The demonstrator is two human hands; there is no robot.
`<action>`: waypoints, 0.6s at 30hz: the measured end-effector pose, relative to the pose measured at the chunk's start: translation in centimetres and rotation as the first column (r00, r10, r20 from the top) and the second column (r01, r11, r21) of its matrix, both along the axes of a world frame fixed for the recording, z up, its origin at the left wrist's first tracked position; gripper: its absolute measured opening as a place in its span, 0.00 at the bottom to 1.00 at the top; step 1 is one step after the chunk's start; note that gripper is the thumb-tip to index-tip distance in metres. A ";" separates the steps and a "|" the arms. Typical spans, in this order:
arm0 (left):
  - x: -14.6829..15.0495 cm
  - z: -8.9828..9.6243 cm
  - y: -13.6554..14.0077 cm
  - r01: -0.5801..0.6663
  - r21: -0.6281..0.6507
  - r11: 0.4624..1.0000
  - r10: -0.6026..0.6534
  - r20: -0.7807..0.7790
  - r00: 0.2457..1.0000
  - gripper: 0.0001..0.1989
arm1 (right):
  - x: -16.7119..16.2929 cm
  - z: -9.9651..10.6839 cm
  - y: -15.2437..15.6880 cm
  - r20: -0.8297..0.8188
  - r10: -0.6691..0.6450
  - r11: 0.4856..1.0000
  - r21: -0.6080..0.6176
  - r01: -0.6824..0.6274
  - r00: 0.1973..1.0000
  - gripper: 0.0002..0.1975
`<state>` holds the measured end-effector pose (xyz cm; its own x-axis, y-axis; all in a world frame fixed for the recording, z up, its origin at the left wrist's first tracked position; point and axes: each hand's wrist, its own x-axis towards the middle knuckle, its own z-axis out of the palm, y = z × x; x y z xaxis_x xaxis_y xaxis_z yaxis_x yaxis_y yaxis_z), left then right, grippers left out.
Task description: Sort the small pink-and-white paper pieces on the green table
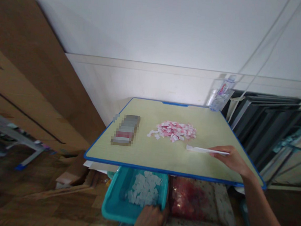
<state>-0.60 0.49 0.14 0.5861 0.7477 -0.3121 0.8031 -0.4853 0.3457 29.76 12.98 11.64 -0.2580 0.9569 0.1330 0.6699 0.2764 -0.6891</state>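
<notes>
My right hand point(229, 157) is closed around a slim white stick-like tool point(202, 150), held low over the board with its wider, paler tip pointing left. Just beyond that tip lies a heap of small pink and white pieces point(176, 130). My left hand point(151, 219) is curled at the front right corner of a teal basin point(108, 202). Its fingertips are hidden, so what they hold cannot be made out. Many small translucent white pieces point(145, 188) lie inside the basin.
The heap rests on a blue-edged, cream board table point(141, 158). A pixelated item point(126, 130) lies at its left. A clear bottle point(222, 94) stands at the back right corner. Below are a stained tray point(221, 203) with red contents and cardboard point(71, 173); dark panels point(266, 119) lean at right.
</notes>
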 end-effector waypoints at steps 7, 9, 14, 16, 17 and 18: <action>0.0 0.7 -0.1 0.009 0.001 1.000 -0.009 -0.027 1.000 0.23 | 1.4 0.3 -1.1 0.044 -0.045 0.999 0.022 0.044 0.998 0.18; 0.1 0.9 -0.2 0.010 -0.004 1.000 -0.010 -0.036 0.999 0.23 | 1.5 0.1 -1.1 0.036 -0.050 0.998 0.026 0.049 0.998 0.17; 0.2 1.4 -0.2 -0.004 -0.020 1.000 0.003 -0.050 0.999 0.26 | 1.5 -0.4 -1.0 0.037 -0.073 0.997 0.034 0.072 0.997 0.17; 0.2 1.3 -0.2 0.001 -0.021 1.000 -0.001 -0.036 0.999 0.26 | 1.8 -0.5 -1.0 0.041 -0.093 0.994 0.067 0.090 0.995 0.18; 0.1 1.2 -0.2 0.002 -0.022 1.000 -0.002 -0.029 1.000 0.26 | 1.9 -0.5 -1.1 0.039 -0.099 0.992 0.083 0.095 0.994 0.18; 0.1 1.1 -0.2 0.003 -0.022 1.000 -0.003 -0.024 1.000 0.25 | 2.0 -0.5 -1.1 0.038 -0.104 0.990 0.100 0.100 0.994 0.17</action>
<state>-0.49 0.29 1.19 0.5803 0.7390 -0.3424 0.8101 -0.4803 0.3364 31.77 11.83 11.18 -0.1673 0.9615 0.2179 0.7261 0.2697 -0.6325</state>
